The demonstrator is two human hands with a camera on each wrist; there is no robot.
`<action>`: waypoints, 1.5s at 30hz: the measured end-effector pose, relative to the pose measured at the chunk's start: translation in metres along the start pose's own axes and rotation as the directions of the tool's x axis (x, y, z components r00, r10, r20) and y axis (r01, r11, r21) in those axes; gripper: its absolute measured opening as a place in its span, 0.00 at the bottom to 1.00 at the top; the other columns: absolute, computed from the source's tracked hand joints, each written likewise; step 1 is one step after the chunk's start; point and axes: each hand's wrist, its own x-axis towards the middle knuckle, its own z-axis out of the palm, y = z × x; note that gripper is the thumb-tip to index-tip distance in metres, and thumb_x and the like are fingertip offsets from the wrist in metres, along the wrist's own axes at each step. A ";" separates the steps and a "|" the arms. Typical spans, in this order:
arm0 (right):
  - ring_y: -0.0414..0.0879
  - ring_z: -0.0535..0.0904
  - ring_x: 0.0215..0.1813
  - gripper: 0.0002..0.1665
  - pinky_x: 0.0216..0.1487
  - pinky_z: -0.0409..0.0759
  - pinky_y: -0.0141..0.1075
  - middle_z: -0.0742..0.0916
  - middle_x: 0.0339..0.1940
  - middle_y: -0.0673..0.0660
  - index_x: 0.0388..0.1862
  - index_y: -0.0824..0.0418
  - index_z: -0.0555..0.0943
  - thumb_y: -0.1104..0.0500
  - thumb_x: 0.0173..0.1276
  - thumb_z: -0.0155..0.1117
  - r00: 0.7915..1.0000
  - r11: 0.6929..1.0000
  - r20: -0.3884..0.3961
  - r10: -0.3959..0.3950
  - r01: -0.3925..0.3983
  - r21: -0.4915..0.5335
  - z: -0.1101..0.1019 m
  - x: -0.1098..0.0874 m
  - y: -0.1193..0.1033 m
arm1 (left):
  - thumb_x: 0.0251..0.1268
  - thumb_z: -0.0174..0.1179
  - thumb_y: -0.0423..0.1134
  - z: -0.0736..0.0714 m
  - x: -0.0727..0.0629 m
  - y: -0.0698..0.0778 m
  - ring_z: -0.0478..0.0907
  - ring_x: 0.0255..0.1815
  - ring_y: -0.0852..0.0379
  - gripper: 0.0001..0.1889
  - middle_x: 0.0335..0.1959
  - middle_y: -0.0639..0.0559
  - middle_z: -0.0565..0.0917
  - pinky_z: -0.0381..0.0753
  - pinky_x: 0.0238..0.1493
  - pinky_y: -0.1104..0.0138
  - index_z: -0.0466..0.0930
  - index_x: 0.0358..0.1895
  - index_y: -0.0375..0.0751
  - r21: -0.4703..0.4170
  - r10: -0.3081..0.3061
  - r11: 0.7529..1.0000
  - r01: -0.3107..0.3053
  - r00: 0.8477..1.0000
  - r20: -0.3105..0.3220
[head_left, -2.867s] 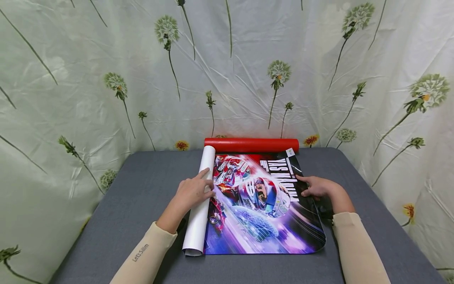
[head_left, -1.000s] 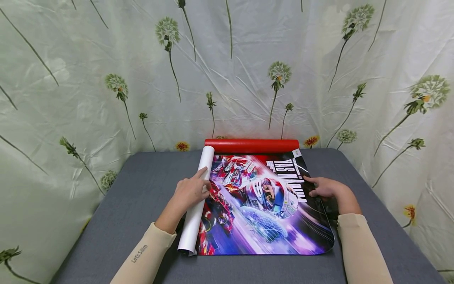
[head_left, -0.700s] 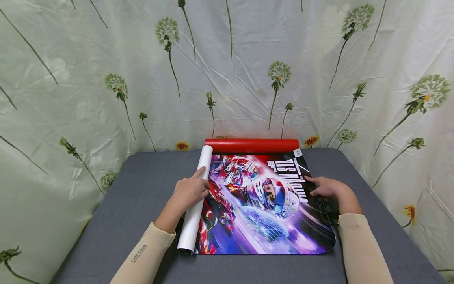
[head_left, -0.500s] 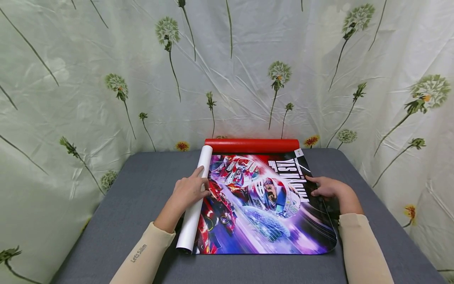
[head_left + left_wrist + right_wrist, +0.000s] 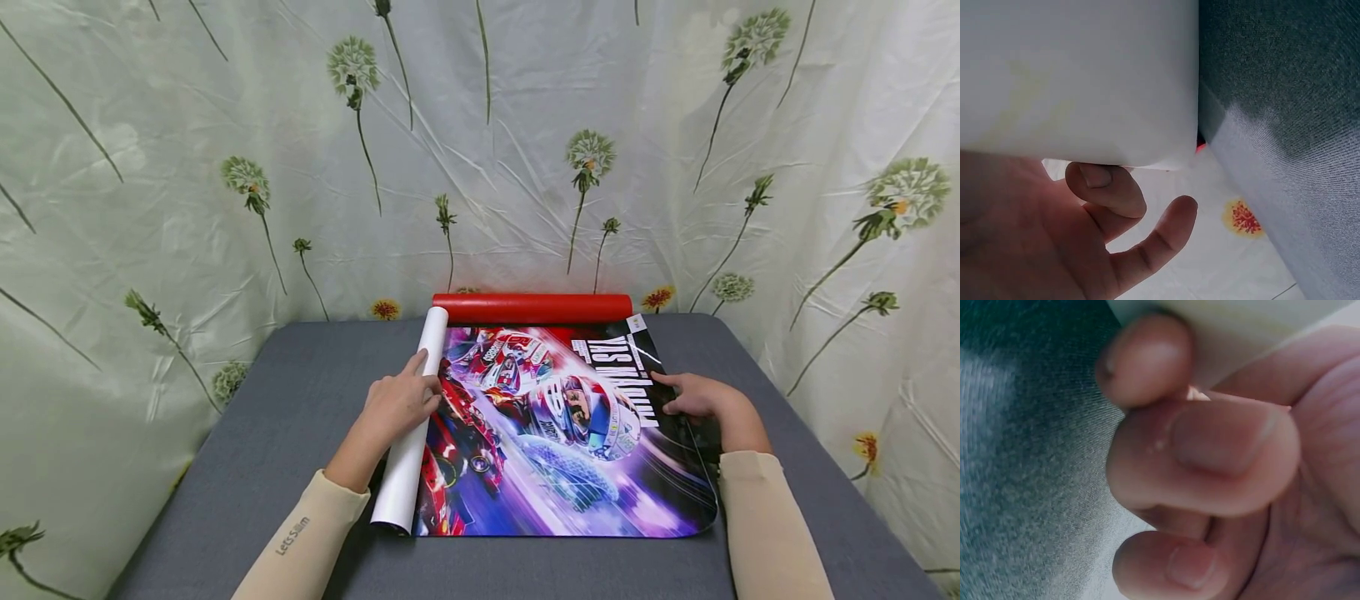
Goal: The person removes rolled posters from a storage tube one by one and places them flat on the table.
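A glossy racing poster (image 5: 555, 442) lies partly unrolled on the grey table, its left part still a white roll (image 5: 401, 479). My left hand (image 5: 397, 404) lies over this roll, index finger stretched along it and thumb at its right side. In the left wrist view, other fingers (image 5: 1113, 190) curl beside the white paper (image 5: 1085, 75). At the poster's right edge my right hand (image 5: 701, 400) pinches the black border. In the right wrist view, curled fingers (image 5: 1210, 456) sit by the pale back of the sheet (image 5: 1235, 344), partly hiding it.
Behind the poster a red tube (image 5: 532, 307) lies along the table's back edge. Grey cloth covers the table (image 5: 300, 375). A pale curtain (image 5: 510, 167) with dandelion prints hangs behind and at both sides.
The right hand has moved right, drawing the poster's right edge with it. The white roll and left hand have shifted slightly left, and more of the printed picture shows.
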 end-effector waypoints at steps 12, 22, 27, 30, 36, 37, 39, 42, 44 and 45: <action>0.42 0.68 0.19 0.46 0.29 0.73 0.37 0.70 0.64 0.86 0.85 0.67 0.53 0.63 0.75 0.62 1.000 1.000 -0.009 -0.011 0.011 -0.004 -0.001 -0.001 0.001 | 0.68 0.64 0.41 -0.004 -0.001 -0.002 0.83 0.40 0.46 0.13 0.85 0.49 0.64 0.74 0.25 0.60 0.92 0.51 0.58 0.010 0.019 1.000 -0.019 0.999 -0.032; 0.43 0.69 0.19 0.46 0.28 0.73 0.37 0.70 0.65 0.87 0.85 0.67 0.53 0.62 0.75 0.63 1.000 1.000 -0.018 -0.009 0.009 -0.021 -0.003 0.000 0.004 | 0.72 0.67 0.53 -0.005 0.000 -0.004 0.83 0.39 0.43 0.10 0.85 0.45 0.63 0.79 0.30 0.55 0.91 0.47 0.57 0.003 -0.009 1.000 0.009 1.000 -0.025; 0.43 0.69 0.19 0.46 0.29 0.74 0.37 0.71 0.64 0.86 0.85 0.67 0.54 0.63 0.75 0.63 1.000 1.000 -0.019 -0.016 0.015 -0.013 -0.003 0.000 0.005 | 0.66 0.74 0.53 -0.005 0.000 -0.005 0.81 0.37 0.44 0.09 0.85 0.44 0.63 0.79 0.30 0.56 0.89 0.42 0.58 -0.003 -0.018 1.000 0.018 1.000 -0.014; 0.42 0.69 0.19 0.46 0.29 0.75 0.38 0.70 0.65 0.86 0.85 0.68 0.54 0.63 0.75 0.63 1.000 1.000 -0.020 -0.012 0.012 -0.009 -0.003 0.000 0.005 | 0.67 0.73 0.49 -0.007 -0.001 -0.006 0.82 0.38 0.43 0.08 0.85 0.45 0.62 0.79 0.28 0.56 0.90 0.46 0.58 0.003 -0.022 1.000 0.022 1.000 -0.007; 0.42 0.68 0.19 0.45 0.29 0.74 0.37 0.70 0.65 0.87 0.85 0.68 0.54 0.63 0.75 0.62 1.000 1.000 -0.014 -0.014 0.014 -0.002 -0.003 -0.001 0.006 | 0.68 0.66 0.45 -0.007 -0.001 -0.006 0.83 0.44 0.41 0.17 0.86 0.44 0.60 0.78 0.29 0.58 0.90 0.58 0.60 -0.003 -0.057 0.998 0.057 0.998 0.016; 0.42 0.68 0.19 0.45 0.29 0.74 0.37 0.69 0.65 0.87 0.85 0.68 0.53 0.64 0.75 0.62 1.000 1.000 -0.011 -0.017 0.017 0.003 -0.003 -0.001 0.007 | 0.69 0.65 0.45 -0.007 -0.001 -0.006 0.83 0.45 0.41 0.17 0.86 0.43 0.60 0.77 0.29 0.58 0.90 0.59 0.60 -0.001 -0.060 0.998 0.060 0.998 0.022; 0.42 0.67 0.19 0.46 0.29 0.73 0.37 0.69 0.65 0.87 0.85 0.68 0.52 0.64 0.75 0.62 1.000 1.000 -0.006 -0.021 0.021 0.013 -0.003 -0.002 0.008 | 0.70 0.63 0.44 -0.008 -0.001 -0.006 0.83 0.45 0.41 0.18 0.87 0.42 0.59 0.75 0.28 0.59 0.90 0.60 0.61 0.002 -0.065 0.998 0.065 0.997 0.032; 0.41 0.67 0.19 0.46 0.29 0.73 0.37 0.68 0.65 0.88 0.85 0.69 0.52 0.64 0.75 0.61 0.999 0.999 -0.004 -0.035 0.035 0.020 -0.003 -0.002 0.009 | 0.72 0.61 0.44 -0.009 -0.001 -0.007 0.83 0.44 0.41 0.18 0.87 0.41 0.57 0.73 0.27 0.60 0.89 0.62 0.61 0.004 -0.068 0.998 0.068 0.996 0.051; 0.41 0.67 0.19 0.46 0.29 0.73 0.37 0.68 0.65 0.87 0.85 0.68 0.52 0.64 0.75 0.61 0.999 0.999 -0.006 -0.036 0.036 0.026 -0.003 -0.003 0.010 | 0.74 0.59 0.43 -0.009 -0.002 -0.008 0.83 0.44 0.40 0.18 0.87 0.39 0.57 0.74 0.27 0.59 0.89 0.62 0.60 0.000 -0.065 0.998 0.065 0.996 0.055; 0.41 0.67 0.19 0.46 0.29 0.73 0.37 0.68 0.65 0.88 0.85 0.69 0.52 0.64 0.75 0.61 0.999 0.999 -0.006 -0.038 0.038 0.027 -0.003 -0.003 0.010 | 0.75 0.59 0.43 -0.009 -0.002 -0.008 0.83 0.46 0.39 0.17 0.87 0.39 0.57 0.76 0.28 0.58 0.90 0.61 0.59 -0.004 -0.065 0.998 0.065 0.996 0.055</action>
